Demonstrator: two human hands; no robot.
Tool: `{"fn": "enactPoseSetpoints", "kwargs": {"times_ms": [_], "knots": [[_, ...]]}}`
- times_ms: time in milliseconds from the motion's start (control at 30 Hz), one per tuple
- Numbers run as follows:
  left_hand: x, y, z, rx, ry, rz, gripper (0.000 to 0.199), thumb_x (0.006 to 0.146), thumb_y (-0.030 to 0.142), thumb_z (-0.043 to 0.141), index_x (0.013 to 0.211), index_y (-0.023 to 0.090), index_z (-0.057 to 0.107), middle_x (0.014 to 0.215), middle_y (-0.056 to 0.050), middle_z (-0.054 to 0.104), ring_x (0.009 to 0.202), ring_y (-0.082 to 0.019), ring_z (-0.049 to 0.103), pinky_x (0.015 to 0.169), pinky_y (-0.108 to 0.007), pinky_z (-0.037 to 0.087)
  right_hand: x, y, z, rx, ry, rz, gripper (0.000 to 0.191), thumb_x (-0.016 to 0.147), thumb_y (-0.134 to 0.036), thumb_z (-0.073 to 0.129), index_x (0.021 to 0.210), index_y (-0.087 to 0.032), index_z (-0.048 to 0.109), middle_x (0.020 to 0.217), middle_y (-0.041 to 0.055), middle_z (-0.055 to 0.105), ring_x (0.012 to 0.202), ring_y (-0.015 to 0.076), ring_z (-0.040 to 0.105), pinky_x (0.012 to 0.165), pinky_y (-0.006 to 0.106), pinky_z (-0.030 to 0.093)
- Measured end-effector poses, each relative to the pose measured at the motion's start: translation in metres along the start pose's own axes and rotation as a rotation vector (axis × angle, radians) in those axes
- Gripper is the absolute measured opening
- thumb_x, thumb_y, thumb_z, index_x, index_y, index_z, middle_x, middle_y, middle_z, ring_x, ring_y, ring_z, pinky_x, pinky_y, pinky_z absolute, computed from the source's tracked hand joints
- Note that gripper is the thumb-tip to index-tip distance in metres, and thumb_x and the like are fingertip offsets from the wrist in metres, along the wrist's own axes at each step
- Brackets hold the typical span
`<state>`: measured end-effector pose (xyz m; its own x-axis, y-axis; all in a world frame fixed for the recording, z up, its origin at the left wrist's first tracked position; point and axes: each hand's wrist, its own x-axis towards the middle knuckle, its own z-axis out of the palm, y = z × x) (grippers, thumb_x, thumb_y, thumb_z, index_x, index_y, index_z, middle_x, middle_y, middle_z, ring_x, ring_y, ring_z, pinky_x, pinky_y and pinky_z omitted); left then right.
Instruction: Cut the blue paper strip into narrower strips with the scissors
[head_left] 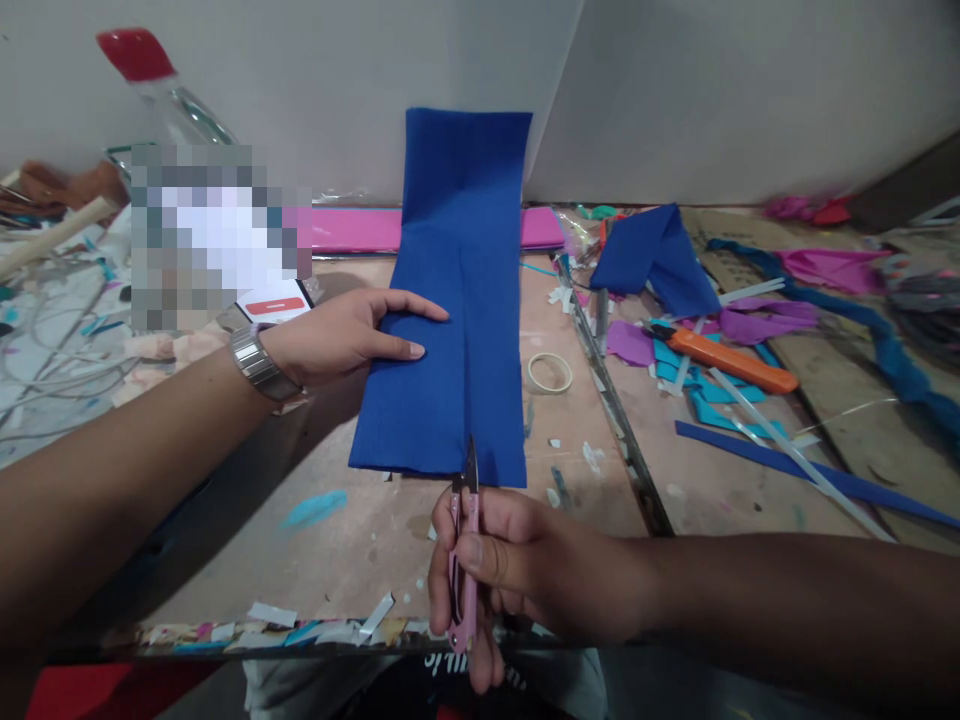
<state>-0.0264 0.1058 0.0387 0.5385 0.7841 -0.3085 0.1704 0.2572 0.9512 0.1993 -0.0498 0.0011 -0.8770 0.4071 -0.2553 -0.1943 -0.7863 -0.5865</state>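
A long piece of blue material (491, 300) lies on the worktable, its far end raised against the pale wall. My left hand (367, 335) rests on its left part, fingers spread and thumb apart. Pink-handled snips (470, 590) are in my right hand (517, 560), with the fingers wrapped round them. The dark blades are at the near edge of the blue piece, right of its middle, one blade on top of the material. A crease or slit runs up from the blades; which of the two is unclear.
A tape ring (550, 373) lies right of the blue piece. Further right are an orange cutter (735, 360), folded blue material (660, 262) and coloured scraps. Pink material (356, 230) runs along the wall. A phone (274, 303), partly blurred out, and cables are at the left.
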Motion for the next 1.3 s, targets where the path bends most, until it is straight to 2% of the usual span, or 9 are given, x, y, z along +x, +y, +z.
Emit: {"fn": "enactPoseSetpoints", "kwargs": {"times_ms": [233, 500, 767, 967, 1167, 1300], "knots": [[0.0, -0.0004, 0.0002, 0.005, -0.006, 0.007, 0.05, 0.076, 0.018, 0.086, 0.124, 0.024, 0.071, 0.116, -0.006, 0.074, 0.09, -0.017, 0.073, 0.082, -0.031, 0.063, 0.0002, 0.0002, 0.0008, -0.011, 0.048, -0.006, 0.044, 0.094, -0.056, 0.07, 0.097, -0.019, 0.047, 0.084, 0.0018, 0.071, 0.05, 0.0084, 0.064, 0.051, 0.021, 0.047], [-0.0002, -0.0005, -0.0002, 0.012, 0.0, 0.004, 0.05, 0.075, 0.018, 0.086, 0.123, 0.024, 0.072, 0.116, -0.005, 0.074, 0.091, -0.017, 0.073, 0.083, -0.031, 0.063, -0.0012, 0.0021, -0.0008, 0.011, 0.043, -0.034, 0.035, 0.099, -0.048, 0.066, 0.097, -0.019, 0.046, 0.085, 0.0019, 0.07, 0.051, 0.0088, 0.065, 0.048, 0.019, 0.044], [-0.0001, -0.0003, -0.0002, 0.016, -0.009, 0.012, 0.049, 0.077, 0.018, 0.085, 0.124, 0.024, 0.071, 0.117, -0.006, 0.074, 0.09, -0.017, 0.073, 0.084, -0.032, 0.063, 0.0, 0.0008, 0.0018, -0.023, 0.104, -0.001, 0.041, 0.096, -0.055, 0.067, 0.096, -0.019, 0.047, 0.082, 0.001, 0.07, 0.047, 0.0075, 0.062, 0.047, 0.019, 0.044], [0.0006, -0.0012, -0.0013, 0.033, -0.011, 0.023, 0.049, 0.077, 0.016, 0.084, 0.124, 0.023, 0.071, 0.118, -0.005, 0.074, 0.091, -0.015, 0.072, 0.083, -0.029, 0.063, -0.0011, 0.0015, 0.0009, -0.031, 0.101, 0.001, 0.036, 0.1, -0.052, 0.063, 0.1, -0.02, 0.046, 0.083, 0.0007, 0.07, 0.046, 0.0075, 0.062, 0.046, 0.019, 0.043], [0.0005, -0.0008, -0.0009, 0.018, -0.01, 0.017, 0.051, 0.077, 0.016, 0.084, 0.125, 0.021, 0.071, 0.118, -0.007, 0.074, 0.092, -0.016, 0.073, 0.083, -0.03, 0.063, -0.0026, 0.0021, -0.0005, 0.0, 0.123, -0.042, 0.04, 0.096, -0.054, 0.068, 0.104, -0.02, 0.047, 0.088, 0.0019, 0.071, 0.055, 0.0094, 0.065, 0.057, 0.023, 0.051], [0.0004, 0.0004, 0.0001, 0.001, -0.008, -0.004, 0.05, 0.077, 0.015, 0.084, 0.124, 0.022, 0.071, 0.115, -0.006, 0.074, 0.09, -0.017, 0.073, 0.083, -0.031, 0.063, -0.0035, 0.0023, -0.0002, -0.006, 0.123, -0.043, 0.04, 0.097, -0.055, 0.065, 0.107, -0.02, 0.048, 0.086, 0.0014, 0.071, 0.051, 0.0083, 0.062, 0.056, 0.023, 0.05]]}}
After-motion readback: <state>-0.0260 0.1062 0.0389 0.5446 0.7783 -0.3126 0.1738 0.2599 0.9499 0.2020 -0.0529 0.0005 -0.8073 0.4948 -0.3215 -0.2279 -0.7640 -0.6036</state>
